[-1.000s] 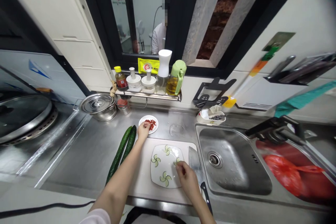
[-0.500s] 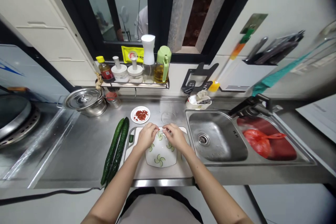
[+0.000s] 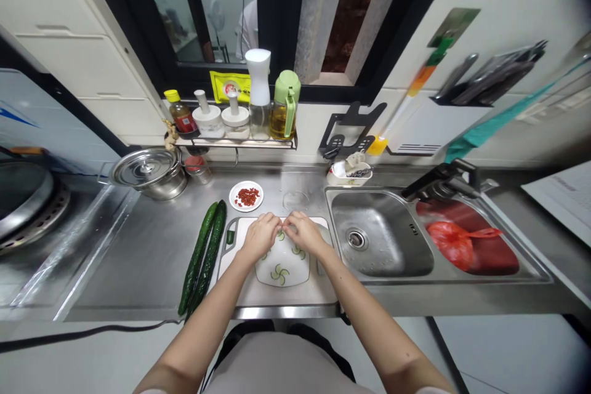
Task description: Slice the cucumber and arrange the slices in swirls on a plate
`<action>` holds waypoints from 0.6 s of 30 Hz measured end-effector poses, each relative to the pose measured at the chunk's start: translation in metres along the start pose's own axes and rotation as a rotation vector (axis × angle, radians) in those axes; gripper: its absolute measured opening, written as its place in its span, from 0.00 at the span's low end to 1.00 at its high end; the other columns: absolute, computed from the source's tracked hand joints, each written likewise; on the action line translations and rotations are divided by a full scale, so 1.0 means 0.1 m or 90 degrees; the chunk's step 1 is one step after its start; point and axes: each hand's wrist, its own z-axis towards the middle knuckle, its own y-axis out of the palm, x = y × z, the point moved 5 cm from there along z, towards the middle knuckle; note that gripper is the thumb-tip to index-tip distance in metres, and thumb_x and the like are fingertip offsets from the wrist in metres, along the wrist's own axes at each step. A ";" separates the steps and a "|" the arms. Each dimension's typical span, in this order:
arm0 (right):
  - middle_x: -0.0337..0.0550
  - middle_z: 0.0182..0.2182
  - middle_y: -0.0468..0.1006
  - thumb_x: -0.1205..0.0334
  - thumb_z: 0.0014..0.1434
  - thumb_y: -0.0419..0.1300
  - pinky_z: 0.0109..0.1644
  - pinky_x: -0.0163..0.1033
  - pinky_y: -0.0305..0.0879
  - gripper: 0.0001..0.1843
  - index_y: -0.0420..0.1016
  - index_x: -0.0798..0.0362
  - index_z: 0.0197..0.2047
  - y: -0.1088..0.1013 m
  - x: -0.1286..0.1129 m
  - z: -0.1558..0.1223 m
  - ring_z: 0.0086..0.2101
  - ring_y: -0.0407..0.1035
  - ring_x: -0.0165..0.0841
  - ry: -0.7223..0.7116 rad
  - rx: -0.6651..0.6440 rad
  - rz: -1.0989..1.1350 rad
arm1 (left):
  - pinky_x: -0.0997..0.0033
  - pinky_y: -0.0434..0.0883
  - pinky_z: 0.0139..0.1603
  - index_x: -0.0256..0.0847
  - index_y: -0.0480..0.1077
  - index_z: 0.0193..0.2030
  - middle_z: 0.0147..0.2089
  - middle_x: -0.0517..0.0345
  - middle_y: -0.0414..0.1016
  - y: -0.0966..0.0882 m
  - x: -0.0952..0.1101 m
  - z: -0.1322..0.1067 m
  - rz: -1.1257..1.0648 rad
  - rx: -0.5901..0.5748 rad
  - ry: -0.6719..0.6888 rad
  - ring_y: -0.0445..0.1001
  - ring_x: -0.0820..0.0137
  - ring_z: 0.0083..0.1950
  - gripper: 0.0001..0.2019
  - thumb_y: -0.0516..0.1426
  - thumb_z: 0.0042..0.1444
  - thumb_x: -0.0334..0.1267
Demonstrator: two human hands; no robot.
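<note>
Over the far edge of a white plate point(image 3: 295, 276), my left hand point(image 3: 263, 235) and my right hand point(image 3: 303, 233) meet with fingertips pinched close together. Whatever lies between the fingers is too small to make out. Thin green cucumber slices point(image 3: 279, 274) lie on the plate in curved pinwheel groups, some partly covered by my hands. Beneath the plate is a pale cutting board point(image 3: 244, 297). A short cucumber piece point(image 3: 229, 237) sits at the board's left side. Just beyond the board, a small white dish point(image 3: 233, 204) holds dried red bits point(image 3: 248, 197).
Two whole cucumbers point(image 3: 201, 261) lie left of the board. A lidded steel pot point(image 3: 168, 181) stands farther left. The sink point(image 3: 383, 240) is on the right, with a red plastic bag point(image 3: 450, 245) in its second basin. A seasoning rack point(image 3: 221, 143) hangs at the back.
My hands have drawn closer together, the right moving slightly left, so the fingertips nearly touch above the plate's far side. The camera view has shifted slightly.
</note>
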 end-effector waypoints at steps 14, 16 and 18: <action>0.43 0.36 0.75 0.60 0.63 0.55 0.42 0.34 0.54 0.10 0.77 0.51 0.36 0.68 0.53 -0.01 0.40 0.63 0.33 0.143 -0.083 -0.069 | 0.67 0.62 0.50 0.44 0.73 0.41 0.43 0.54 0.74 0.53 -0.43 0.09 -0.020 -0.033 -0.196 0.68 0.64 0.49 0.07 0.54 0.61 0.38; 0.43 0.37 0.76 0.60 0.63 0.55 0.42 0.35 0.53 0.11 0.77 0.51 0.37 0.71 0.53 0.01 0.40 0.63 0.33 0.153 -0.094 -0.095 | 0.67 0.62 0.50 0.44 0.73 0.41 0.44 0.54 0.74 0.57 -0.42 0.12 -0.010 -0.049 -0.199 0.68 0.64 0.50 0.07 0.54 0.61 0.38; 0.43 0.39 0.76 0.59 0.63 0.54 0.42 0.36 0.52 0.11 0.77 0.51 0.37 0.74 0.54 0.02 0.41 0.63 0.34 0.164 -0.105 -0.115 | 0.66 0.62 0.51 0.44 0.73 0.42 0.45 0.54 0.74 0.60 -0.40 0.16 -0.004 -0.068 -0.199 0.68 0.64 0.51 0.08 0.54 0.61 0.38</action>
